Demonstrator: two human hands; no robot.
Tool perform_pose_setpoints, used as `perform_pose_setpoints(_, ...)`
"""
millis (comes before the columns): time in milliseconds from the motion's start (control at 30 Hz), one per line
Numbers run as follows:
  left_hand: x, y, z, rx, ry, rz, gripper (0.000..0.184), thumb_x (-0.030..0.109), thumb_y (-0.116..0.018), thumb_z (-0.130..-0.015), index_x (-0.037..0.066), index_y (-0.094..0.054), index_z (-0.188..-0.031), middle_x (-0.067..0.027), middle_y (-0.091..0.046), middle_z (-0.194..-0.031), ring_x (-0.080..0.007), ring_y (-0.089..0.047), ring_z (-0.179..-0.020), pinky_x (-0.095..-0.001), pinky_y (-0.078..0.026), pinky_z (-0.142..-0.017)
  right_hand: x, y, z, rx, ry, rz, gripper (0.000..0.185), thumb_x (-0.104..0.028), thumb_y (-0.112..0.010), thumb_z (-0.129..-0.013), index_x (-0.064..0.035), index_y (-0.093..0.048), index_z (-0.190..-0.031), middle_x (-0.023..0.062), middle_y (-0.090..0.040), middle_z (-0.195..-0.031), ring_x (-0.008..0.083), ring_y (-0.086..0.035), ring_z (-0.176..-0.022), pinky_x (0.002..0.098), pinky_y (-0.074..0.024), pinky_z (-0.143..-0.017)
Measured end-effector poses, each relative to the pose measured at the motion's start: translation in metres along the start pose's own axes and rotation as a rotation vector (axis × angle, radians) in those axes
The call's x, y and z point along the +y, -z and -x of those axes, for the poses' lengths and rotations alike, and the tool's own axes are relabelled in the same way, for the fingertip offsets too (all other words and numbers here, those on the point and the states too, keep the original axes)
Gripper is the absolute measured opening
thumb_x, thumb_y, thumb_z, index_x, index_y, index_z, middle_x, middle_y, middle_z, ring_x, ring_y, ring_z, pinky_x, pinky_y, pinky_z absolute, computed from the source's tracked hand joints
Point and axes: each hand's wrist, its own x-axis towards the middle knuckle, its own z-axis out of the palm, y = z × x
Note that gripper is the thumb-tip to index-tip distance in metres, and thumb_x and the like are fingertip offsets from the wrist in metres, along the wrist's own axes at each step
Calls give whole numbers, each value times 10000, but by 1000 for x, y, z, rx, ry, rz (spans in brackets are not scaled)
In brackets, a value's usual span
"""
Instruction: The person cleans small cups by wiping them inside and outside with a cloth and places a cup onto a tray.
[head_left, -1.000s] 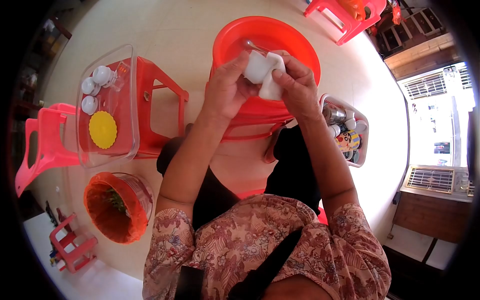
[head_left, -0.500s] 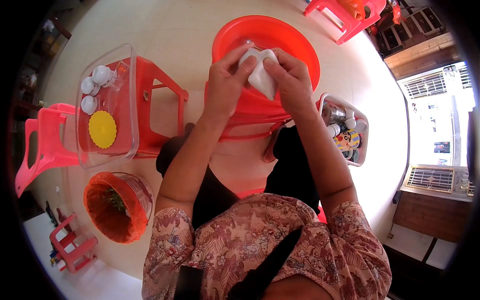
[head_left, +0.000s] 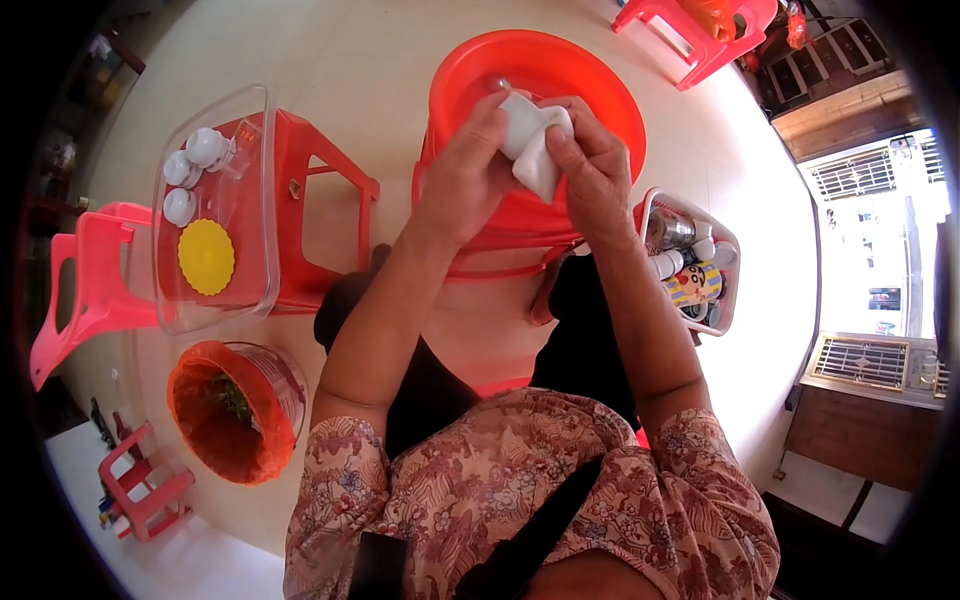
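Note:
My left hand (head_left: 468, 165) is closed around a small white cup (head_left: 516, 122), its rounded side facing up. My right hand (head_left: 597, 172) grips a white cloth (head_left: 539, 170), pressed against the cup with one end hanging down. Both hands are over the near side of a large red basin (head_left: 622, 105). The basin rests on a red stool (head_left: 500, 262), and its contents are mostly hidden by my hands.
At left, a clear plastic tub (head_left: 268, 200) on a red stool (head_left: 296, 230) holds several white cups (head_left: 205, 148) and a yellow scalloped disc (head_left: 206, 257). Below stands an orange-lined bucket (head_left: 275, 450). A white basket (head_left: 733, 215) at right holds cups and jars.
The white cup now shows more between my hands. My left hand has turned around it, and my right hand has shifted right with the cloth bunched on it.

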Motion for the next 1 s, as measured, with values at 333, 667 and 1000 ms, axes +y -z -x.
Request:
perform_pose_setpoints(333, 4, -4, 2, 26, -92, -253, 374, 262, -396, -990, 39, -416, -1290, -69, -523, -1116, -149, -519, -1013, -283, -460, -829, -18, -3, -6, -27, -130, 115, 197, -100, -554, -840, 44, -604, -966, 86, -617, -901, 158, -589, -859, 291, -465, -764)
perform_pose_setpoints(667, 3, -6, 8, -17, 198, 316, 386, 331, -419, -981, 21, -487, -1200, -82, -536, -1158, -188, -524, -1055, -351, -434, -916, -11, 19, 10, -161, 97, 157, 216, -49, -566, -805, 52, -597, -993, 123, -599, -1087, 232, -543, -1063, 331, -411, -922)
perform_pose_setpoints(1000, -4, -5, 3, -8, -353, -886, 365, 154, -367, -998, 43, -393, -1345, -88, -491, -1262, -156, -471, -1154, -295, -360, -998, -18, -8, 2, 114, -134, 160, 143, -100, -544, -847, 39, -572, -830, 79, -565, -809, 130, -527, -748, 281, -423, -652)
